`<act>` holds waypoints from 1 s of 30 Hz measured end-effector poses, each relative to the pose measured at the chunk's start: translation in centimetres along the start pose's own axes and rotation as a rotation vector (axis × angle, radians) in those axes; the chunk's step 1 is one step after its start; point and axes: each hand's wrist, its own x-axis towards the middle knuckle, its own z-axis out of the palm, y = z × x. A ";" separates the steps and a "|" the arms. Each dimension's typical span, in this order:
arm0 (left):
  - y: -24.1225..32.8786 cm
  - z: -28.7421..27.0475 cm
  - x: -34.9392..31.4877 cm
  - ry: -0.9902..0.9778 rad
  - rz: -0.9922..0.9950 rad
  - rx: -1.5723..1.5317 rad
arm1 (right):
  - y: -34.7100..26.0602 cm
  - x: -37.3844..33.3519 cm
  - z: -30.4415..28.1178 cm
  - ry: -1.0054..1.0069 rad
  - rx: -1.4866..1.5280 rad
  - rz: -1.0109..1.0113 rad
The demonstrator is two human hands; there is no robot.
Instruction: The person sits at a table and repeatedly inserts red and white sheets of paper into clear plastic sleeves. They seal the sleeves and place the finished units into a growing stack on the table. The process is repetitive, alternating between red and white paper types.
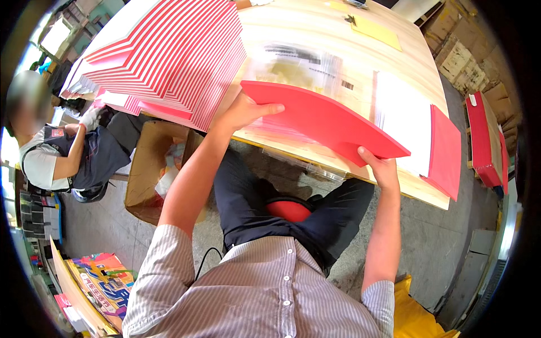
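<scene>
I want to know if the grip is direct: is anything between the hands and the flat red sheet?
Nothing visible: the left hand and right hand both hold the red sheet directly by its edges.

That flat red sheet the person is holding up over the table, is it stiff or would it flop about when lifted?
Probably fairly stiff: the red sheet spans between the left hand and the right hand with little sag. It looks thin, so likely light for its size. Held only at its edges, it might bend or slip if gripped loosely; its surface looks smooth.

Both hands, left hand [245, 111] and right hand [384, 169], grip a red sheet [324, 121] (flat, tilted) above the wooden table [315, 34].
</scene>
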 end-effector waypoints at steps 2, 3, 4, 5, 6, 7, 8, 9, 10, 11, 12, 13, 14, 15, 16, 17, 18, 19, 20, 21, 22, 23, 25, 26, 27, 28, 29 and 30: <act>0.2 0.1 -0.2 0.005 0.010 0.018 | 0.4 -0.1 -0.1 0.002 -0.020 0.033; 0.1 0.0 -0.1 0.011 0.024 0.008 | 0.6 0.0 0.0 0.020 -0.029 -0.003; -0.1 -0.1 -0.1 0.018 0.039 -0.002 | 0.7 0.1 0.3 0.038 -0.038 -0.039; -0.2 -0.3 0.0 0.024 0.055 -0.011 | 0.8 0.1 0.5 0.057 -0.047 -0.075; 0.3 0.3 -0.4 0.049 0.042 -0.004 | 0.5 -0.5 0.2 0.072 -0.054 -0.065; 2.0 0.8 -0.9 0.074 0.037 0.009 | -0.1 -1.1 -0.1 0.089 -0.056 -0.063; 3.4 1.1 -1.1 0.098 0.031 0.023 | -0.8 -1.7 -0.4 0.107 -0.059 -0.061; 4.2 0.7 -1.0 0.065 0.087 0.013 | -1.9 -2.2 -0.6 0.084 -0.031 -0.124; 4.6 0.3 -1.0 0.030 0.133 0.000 | -3.0 -2.9 -0.8 0.061 -0.005 -0.177; 5.3 -0.1 -0.9 -0.005 0.180 -0.014 | -3.4 -3.4 -1.0 0.038 0.021 -0.230; 7.0 0.2 -0.7 -0.064 0.193 -0.001 | -3.5 -4.2 -1.6 0.038 0.047 -0.229; 7.8 0.5 -0.7 -0.084 0.208 0.004 | -3.5 -4.6 -2.3 0.032 0.077 -0.233; 8.4 0.8 -0.7 -0.105 0.223 0.008 | -3.5 -5.1 -3.0 0.027 0.107 -0.237; 8.7 1.1 -0.6 -0.128 0.241 0.015 | -3.4 -5.5 -3.2 0.038 0.141 -0.227; 8.8 1.3 -0.8 -0.141 0.165 0.041 | -3.0 -6.0 -3.2 0.052 0.174 -0.216; 8.4 1.9 -0.9 -0.132 0.160 -0.003 | -2.7 -6.4 -3.4 0.067 0.207 -0.206; 7.8 2.5 -1.2 -0.124 0.149 -0.041 | -2.1 -7.0 -3.6 0.085 0.182 -0.197; 7.5 3.2 -1.5 -0.117 0.137 -0.078 | -1.6 -7.8 -4.0 0.103 0.157 -0.188; 7.6 3.8 -2.1 -0.130 0.134 -0.013 | -1.2 -8.6 -4.3 0.123 0.132 -0.179; 8.2 4.3 -2.9 -0.144 0.128 0.053 | -1.1 -9.8 -4.3 0.157 0.111 -0.176; 8.3 4.9 -3.8 -0.156 0.123 0.116 | -1.3 -11.2 -4.2 0.189 0.084 -0.173; 8.1 5.8 -4.7 -0.190 0.085 0.050 | -1.3 -12.7 -4.3 0.220 0.057 -0.169; 7.1 7.2 -7.3 -0.302 -0.081 -0.065 | -0.4 -16.3 -5.1 0.172 0.010 -0.121; 5.8 8.0 -8.7 -0.333 -0.108 -0.086 | 0.1 -18.1 -5.4 0.150 -0.017 -0.095; 4.2 8.6 -10.0 -0.368 -0.138 -0.103 | 1.0 -20.0 -5.4 0.162 0.066 -0.018; 2.8 9.2 -11.1 -0.398 -0.184 -0.132 | 2.3 -21.9 -5.5 0.172 0.147 0.063; 1.5 10.0 -12.0 -0.403 -0.240 -0.207 | 3.5 -23.2 -5.5 0.177 0.225 0.140; 1.9 10.4 -12.0 -0.445 -0.318 -0.201 | 4.3 -24.0 -5.2 0.236 0.281 0.180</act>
